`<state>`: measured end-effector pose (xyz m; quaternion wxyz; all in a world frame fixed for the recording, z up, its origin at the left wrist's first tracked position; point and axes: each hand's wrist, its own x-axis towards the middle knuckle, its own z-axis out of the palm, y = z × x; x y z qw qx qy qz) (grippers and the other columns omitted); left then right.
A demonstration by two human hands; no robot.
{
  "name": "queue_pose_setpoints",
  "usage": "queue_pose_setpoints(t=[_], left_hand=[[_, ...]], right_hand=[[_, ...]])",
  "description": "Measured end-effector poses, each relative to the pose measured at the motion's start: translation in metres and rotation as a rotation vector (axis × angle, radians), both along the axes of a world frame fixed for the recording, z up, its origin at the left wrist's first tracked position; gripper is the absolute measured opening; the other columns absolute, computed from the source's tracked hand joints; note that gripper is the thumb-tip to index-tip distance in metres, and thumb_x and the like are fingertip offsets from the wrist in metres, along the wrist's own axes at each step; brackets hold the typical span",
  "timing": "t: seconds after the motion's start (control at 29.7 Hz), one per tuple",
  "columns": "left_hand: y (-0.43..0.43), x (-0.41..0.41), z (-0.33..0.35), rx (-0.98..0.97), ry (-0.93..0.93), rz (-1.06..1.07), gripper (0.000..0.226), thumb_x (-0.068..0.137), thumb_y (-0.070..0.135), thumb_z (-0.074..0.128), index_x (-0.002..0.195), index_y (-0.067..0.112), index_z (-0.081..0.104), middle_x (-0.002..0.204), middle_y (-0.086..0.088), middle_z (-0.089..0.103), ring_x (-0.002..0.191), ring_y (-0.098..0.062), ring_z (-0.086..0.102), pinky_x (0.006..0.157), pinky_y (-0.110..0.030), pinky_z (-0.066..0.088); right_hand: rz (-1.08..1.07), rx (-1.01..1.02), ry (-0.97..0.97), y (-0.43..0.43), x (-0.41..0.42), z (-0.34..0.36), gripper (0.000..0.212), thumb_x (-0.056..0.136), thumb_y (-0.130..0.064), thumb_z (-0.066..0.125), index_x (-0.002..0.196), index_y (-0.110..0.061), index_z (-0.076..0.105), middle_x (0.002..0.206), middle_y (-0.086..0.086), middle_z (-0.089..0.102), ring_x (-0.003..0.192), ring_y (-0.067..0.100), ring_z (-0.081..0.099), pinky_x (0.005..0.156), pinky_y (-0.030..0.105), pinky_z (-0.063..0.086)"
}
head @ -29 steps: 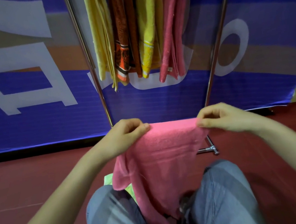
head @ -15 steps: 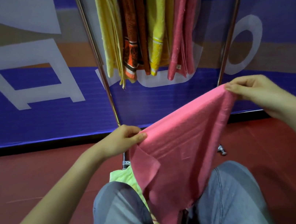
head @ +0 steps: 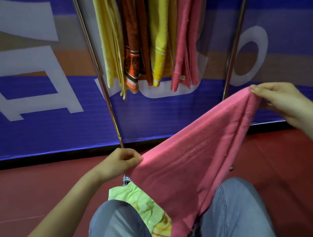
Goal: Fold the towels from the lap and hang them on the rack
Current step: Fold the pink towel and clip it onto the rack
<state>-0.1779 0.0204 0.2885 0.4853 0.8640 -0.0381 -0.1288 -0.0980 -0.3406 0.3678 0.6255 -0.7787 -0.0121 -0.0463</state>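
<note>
While the pink towel (head: 194, 159) is stretched btw both hands, the biggest thing in view is the blue banner (head: 31, 127) across the back, w/ red floor (head: 31, 194) below it. Straight ahead stands the rack (head: 92, 53), its two slanted poles framing the hung towels (head: 159, 36): yellow, orange, yellow, pink, bunched toward the L pole. The rail is out of frame at the top, so free room up there can't be confirmed.

This side of the rack, the pink towel hangs above the legs (head: 116, 236). Its top edge, the long axis, runs on a diagonal: low at the L near the knees, rising to the R and away from the body. The rest drapes down btw the thighs. On the L thigh a green towel (head: 144, 203) lies crumpled, partly under the pink one, touched by neither hand.

At the low corner the left hand (head: 118, 164) pinches the cloth, fingers curled tight. At the high corner the right hand (head: 283, 103) pinches too, thumb on top, and it's the one nearer the rack, out by the R pole. Folding looks barely begun; prob. the corners must meet next, so the left hand would travel up that diagonal, or the right hand come down.
</note>
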Motion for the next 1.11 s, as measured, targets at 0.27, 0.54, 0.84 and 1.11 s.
queue_pose_setpoints(t=[0.27,0.54,0.84,1.11], left_hand=[[-0.038,0.002,0.003,-0.313,-0.015,0.337,0.02,0.088,0.014,0.055,0.069,0.009,0.059,0.044,0.009,0.049,0.039,0.0,0.042,0.039,-0.011,0.036],[-0.069,0.0,0.015,-0.51,0.06,0.373,0.021,0.088,0.009,0.054,0.068,0.005,0.06,0.04,0.007,0.057,0.035,0.001,0.05,0.039,-0.011,0.044],[-0.06,-0.01,0.007,-0.506,0.102,0.469,0.021,0.088,0.01,0.054,0.069,0.005,0.061,0.037,0.006,0.056,0.034,0.001,0.05,0.04,-0.012,0.046],[-0.059,-0.013,0.003,-0.417,0.131,0.414,0.027,0.087,0.021,0.056,0.081,-0.003,0.066,0.064,-0.012,0.058,0.059,-0.018,0.053,0.053,-0.02,0.043]], right_hand=[[-0.017,-0.014,-0.01,0.038,-0.012,-0.009,0.013,0.084,-0.014,0.059,0.072,-0.017,0.064,0.063,-0.003,0.061,0.044,-0.007,0.053,0.045,0.006,0.044],[0.199,0.001,0.054,0.134,-0.043,-0.059,0.012,0.081,-0.004,0.06,0.085,0.005,0.068,0.056,-0.01,0.059,0.045,-0.009,0.049,0.051,0.006,0.039],[0.356,0.08,0.112,0.169,-0.075,-0.083,0.017,0.083,-0.003,0.059,0.094,0.006,0.067,0.092,0.021,0.068,0.062,-0.004,0.055,0.063,0.01,0.045],[0.551,0.016,0.219,0.165,-0.083,-0.086,0.032,0.082,0.005,0.056,0.113,0.004,0.057,0.08,0.004,0.064,0.056,-0.004,0.057,0.067,0.01,0.047]])
